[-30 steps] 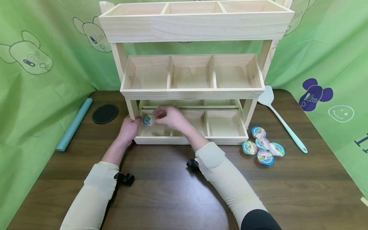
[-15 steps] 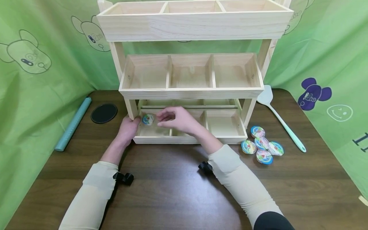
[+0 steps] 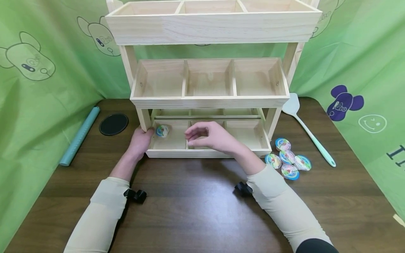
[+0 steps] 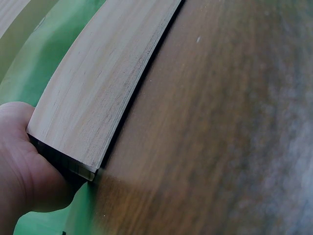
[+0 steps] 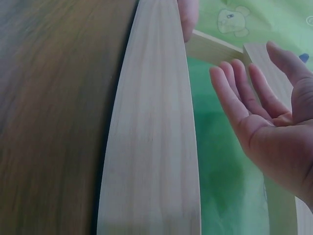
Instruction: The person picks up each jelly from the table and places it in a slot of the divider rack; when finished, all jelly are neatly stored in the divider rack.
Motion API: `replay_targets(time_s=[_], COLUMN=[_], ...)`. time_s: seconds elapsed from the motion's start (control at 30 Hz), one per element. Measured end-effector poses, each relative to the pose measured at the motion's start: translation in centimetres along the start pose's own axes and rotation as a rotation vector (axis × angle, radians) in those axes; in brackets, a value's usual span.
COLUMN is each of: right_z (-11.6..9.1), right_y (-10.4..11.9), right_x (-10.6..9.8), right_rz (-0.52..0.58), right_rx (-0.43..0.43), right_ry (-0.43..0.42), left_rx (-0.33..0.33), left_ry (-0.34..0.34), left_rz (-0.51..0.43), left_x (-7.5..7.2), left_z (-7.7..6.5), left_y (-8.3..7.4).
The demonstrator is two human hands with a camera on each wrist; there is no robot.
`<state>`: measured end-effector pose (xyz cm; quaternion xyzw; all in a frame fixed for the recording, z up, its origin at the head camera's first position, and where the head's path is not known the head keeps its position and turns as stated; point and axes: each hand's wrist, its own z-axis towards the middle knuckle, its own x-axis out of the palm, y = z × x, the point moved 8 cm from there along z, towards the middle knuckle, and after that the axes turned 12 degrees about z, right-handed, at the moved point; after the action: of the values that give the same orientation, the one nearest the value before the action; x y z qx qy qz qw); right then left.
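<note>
A wooden three-tier shelf stands on the table, each tier split into three compartments. My left hand grips the left end of its bottom tray; in the left wrist view the thumb lies at the tray's top corner, the other fingers hidden. One small jelly cup with a printed lid sits in the bottom tray's left compartment. My right hand hovers over the middle compartment, holding nothing; the right wrist view shows its fingers loosely spread. Several more jelly cups lie grouped right of the shelf.
A pale mint spatula lies at the right, its head beside the shelf's leg. To the left are a black disc and a teal cylinder. Green printed cloth hangs behind and at both sides of the brown table.
My right hand has let go of the jelly cup in the bottom left compartment and moved right, over the middle compartment. The left hand keeps its grip on the tray's end.
</note>
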<state>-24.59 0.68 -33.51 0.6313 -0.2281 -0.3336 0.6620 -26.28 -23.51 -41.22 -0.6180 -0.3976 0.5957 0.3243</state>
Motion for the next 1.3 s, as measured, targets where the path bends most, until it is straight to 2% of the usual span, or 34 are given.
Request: replay_targets(time_s=[0.27, 0.57, 0.9, 1.3], right_z=[-2.3, -4.9, -7.8, -11.0], right_y=[0.0, -0.1, 0.1, -0.4], right_x=[-1.8, -4.5, -8.4, -12.1], right_rz=[0.002, 0.002, -0.043, -0.049], right_rx=[-0.030, -0.003, 0.018, 0.076], right_ry=[-0.015, -0.056, -0.113, -0.106], left_rx=[-0.007, -0.001, 0.003, 0.004], left_ry=[-0.012, -0.019, -0.021, -0.014], left_rz=[0.000, 0.014, 0.019, 0.006], left_x=[-0.1, -0.1, 0.0, 0.0], left_z=[-0.1, 0.0, 0.0, -0.1], left_y=[-0.1, -0.1, -0.1, -0.2])
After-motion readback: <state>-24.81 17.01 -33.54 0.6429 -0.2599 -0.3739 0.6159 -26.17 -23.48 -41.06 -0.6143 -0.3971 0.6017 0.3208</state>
